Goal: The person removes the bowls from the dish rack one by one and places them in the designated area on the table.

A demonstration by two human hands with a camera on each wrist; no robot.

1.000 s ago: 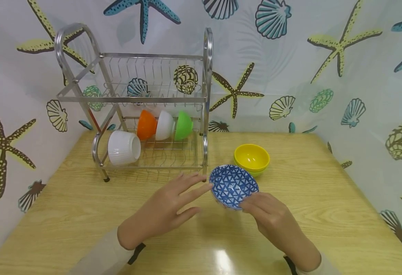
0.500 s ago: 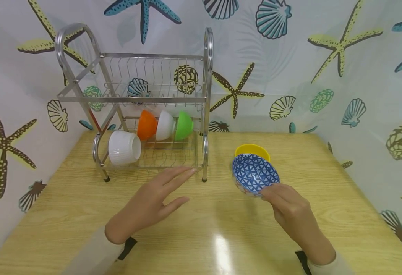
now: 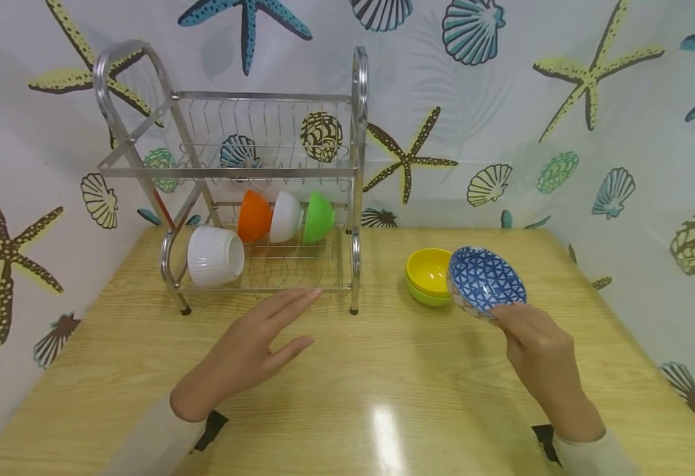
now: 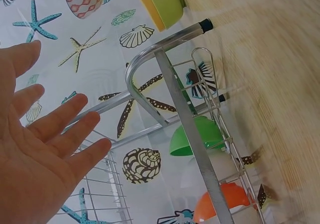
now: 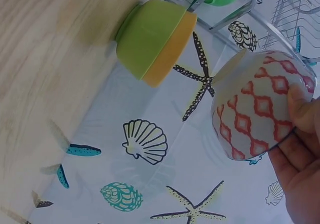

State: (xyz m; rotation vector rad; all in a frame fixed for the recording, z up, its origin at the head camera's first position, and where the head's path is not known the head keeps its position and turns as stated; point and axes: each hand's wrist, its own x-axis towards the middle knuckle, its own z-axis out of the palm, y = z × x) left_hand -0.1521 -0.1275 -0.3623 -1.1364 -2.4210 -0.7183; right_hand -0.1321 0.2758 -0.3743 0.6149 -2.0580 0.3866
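My right hand pinches the near rim of a patterned bowl, held tilted above the table. Its inside is blue and white; the right wrist view shows a red diamond pattern on its white outside. Just left of it, a yellow bowl sits nested in a green bowl on the table. My left hand hovers before the dish rack with fingers straight, touching nothing. In the left wrist view the palm and spread fingers show.
On the rack's lower tier, an orange bowl, a white bowl and a bright green bowl stand on edge in a row. A larger white ribbed bowl lies tilted at the front left. Patterned sheeting encloses the table.
My right hand has carried the patterned bowl rightward and slightly away, past the front of the yellow bowl. My left hand has drawn back to the left, away from the patterned bowl.
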